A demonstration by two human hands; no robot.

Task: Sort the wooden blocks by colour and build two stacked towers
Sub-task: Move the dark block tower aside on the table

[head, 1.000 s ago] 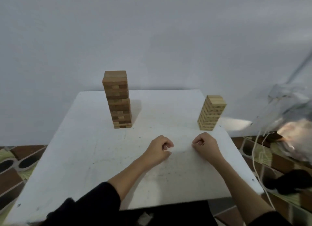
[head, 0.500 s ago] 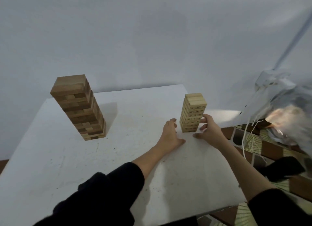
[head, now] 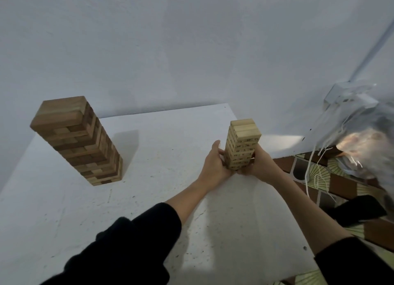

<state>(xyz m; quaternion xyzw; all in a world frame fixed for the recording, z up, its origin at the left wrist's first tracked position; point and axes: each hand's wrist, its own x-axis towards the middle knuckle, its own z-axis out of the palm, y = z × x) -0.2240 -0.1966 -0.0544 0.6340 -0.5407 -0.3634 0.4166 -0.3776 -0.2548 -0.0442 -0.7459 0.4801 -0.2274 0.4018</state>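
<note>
The pale wooden block tower (head: 242, 145) is held near its base between both hands at the right far part of the white counter (head: 64, 210). The left hand (head: 214, 164) is pressed against the tower's left side with its fingers curved round it, and the right hand (head: 257, 163) is wrapped round the right side, so each grip is closed on the tower. Whether the base rests on the counter cannot be told. The taller dark wooden block tower (head: 77, 142) is seen well apart on the left of the counter, untouched. A clear plastic bag (head: 362, 135) is seen blurred at the right edge.
</note>
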